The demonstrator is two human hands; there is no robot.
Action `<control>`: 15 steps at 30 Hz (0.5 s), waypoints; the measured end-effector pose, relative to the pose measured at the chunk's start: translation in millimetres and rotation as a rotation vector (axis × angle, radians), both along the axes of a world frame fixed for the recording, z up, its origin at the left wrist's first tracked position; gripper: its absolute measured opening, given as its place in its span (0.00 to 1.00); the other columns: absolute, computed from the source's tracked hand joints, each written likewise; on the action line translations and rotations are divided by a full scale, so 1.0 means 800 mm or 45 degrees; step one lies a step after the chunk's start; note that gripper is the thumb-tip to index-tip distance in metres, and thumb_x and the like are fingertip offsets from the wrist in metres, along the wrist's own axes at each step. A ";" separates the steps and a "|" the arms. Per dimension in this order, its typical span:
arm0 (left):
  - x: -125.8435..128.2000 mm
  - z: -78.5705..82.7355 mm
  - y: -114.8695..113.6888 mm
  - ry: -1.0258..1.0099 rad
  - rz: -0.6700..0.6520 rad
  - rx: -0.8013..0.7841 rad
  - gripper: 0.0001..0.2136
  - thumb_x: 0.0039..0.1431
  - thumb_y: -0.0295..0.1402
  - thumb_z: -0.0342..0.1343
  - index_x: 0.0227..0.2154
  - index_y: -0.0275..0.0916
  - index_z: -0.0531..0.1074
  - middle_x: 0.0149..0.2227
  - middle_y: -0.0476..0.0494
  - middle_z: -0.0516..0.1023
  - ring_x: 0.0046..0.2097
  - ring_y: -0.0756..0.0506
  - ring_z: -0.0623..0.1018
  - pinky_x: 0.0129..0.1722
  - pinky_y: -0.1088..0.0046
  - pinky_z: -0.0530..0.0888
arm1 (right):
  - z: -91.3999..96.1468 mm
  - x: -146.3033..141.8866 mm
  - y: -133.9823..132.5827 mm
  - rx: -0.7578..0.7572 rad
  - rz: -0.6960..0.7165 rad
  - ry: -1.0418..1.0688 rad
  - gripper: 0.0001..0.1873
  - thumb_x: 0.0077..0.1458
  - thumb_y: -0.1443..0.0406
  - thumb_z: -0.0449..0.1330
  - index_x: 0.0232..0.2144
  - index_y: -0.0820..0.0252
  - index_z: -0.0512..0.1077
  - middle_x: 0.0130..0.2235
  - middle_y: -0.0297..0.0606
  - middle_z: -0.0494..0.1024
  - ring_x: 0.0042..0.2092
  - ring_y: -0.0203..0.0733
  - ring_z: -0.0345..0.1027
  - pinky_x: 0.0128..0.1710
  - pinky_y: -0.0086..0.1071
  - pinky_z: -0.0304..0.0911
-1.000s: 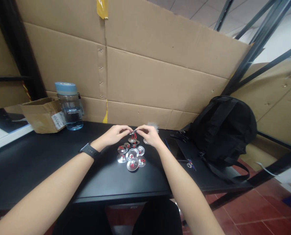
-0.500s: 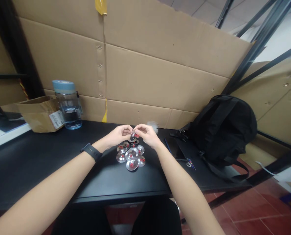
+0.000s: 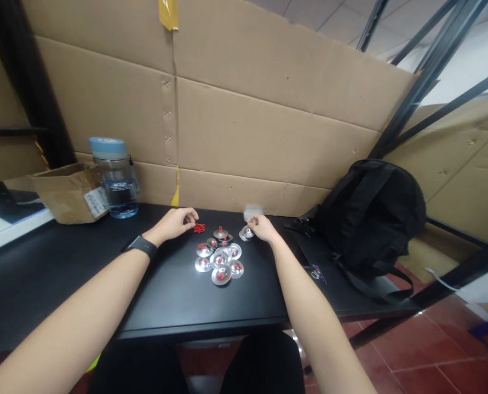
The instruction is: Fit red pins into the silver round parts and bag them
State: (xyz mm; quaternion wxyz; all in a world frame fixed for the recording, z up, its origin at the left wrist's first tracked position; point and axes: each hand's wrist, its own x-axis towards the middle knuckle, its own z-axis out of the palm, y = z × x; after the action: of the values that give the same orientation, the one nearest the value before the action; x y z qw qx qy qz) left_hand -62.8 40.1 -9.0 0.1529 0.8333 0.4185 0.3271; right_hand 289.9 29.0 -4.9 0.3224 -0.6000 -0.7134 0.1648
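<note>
Several small silver finger cymbals [image 3: 222,274] with red cord loops lie in an overlapping cluster on the black table [image 3: 178,303]. One more looped finger cymbal [image 3: 220,234] rests at the cluster's far end. To the left, my left hand [image 3: 178,223] hovers over a small heap of red cords [image 3: 199,227], its fingers bent and apart with nothing seen between them. On the other side, my right hand [image 3: 263,227] pinches the edge of a plain silver finger cymbal [image 3: 247,232] showing no red cord. Its fingertips are partly hidden.
A blurry whitish object [image 3: 253,210] sits behind my right hand. At left stand a blue-lidded water bottle [image 3: 120,183] and a cardboard box [image 3: 69,194]. A black backpack [image 3: 371,219] and a keyring [image 3: 316,274] are at right. Cardboard [image 3: 244,131] walls the back.
My hands were together over the cluster holding a red-corded finger cymbal. They have parted: left to the red cords, right to the plain cymbal.
</note>
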 end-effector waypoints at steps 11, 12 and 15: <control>0.004 0.003 -0.005 0.035 0.025 -0.038 0.11 0.57 0.43 0.60 0.34 0.41 0.79 0.34 0.45 0.85 0.36 0.44 0.82 0.38 0.71 0.75 | 0.007 -0.036 -0.018 0.116 0.293 -0.201 0.09 0.63 0.64 0.61 0.44 0.53 0.80 0.47 0.37 0.83 0.48 0.41 0.75 0.51 0.33 0.65; 0.006 0.004 -0.007 0.040 0.035 -0.013 0.11 0.59 0.43 0.59 0.35 0.41 0.79 0.34 0.45 0.85 0.36 0.44 0.82 0.38 0.71 0.75 | 0.006 -0.046 -0.020 0.149 0.422 -0.206 0.10 0.64 0.64 0.61 0.46 0.53 0.80 0.50 0.36 0.83 0.51 0.41 0.74 0.54 0.34 0.64; 0.014 0.008 -0.013 0.050 0.039 0.046 0.12 0.61 0.42 0.56 0.35 0.41 0.79 0.36 0.45 0.85 0.37 0.43 0.82 0.39 0.71 0.74 | -0.001 -0.074 -0.026 0.181 0.598 -0.316 0.12 0.66 0.64 0.58 0.47 0.48 0.80 0.53 0.35 0.82 0.57 0.46 0.72 0.58 0.42 0.62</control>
State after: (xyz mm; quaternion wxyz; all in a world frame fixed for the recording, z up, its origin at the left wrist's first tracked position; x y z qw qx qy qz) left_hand -51.4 30.0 -2.3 0.1244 0.8357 0.4283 0.3204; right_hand 230.6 8.3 -5.8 0.2268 -0.4095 -0.8768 0.1099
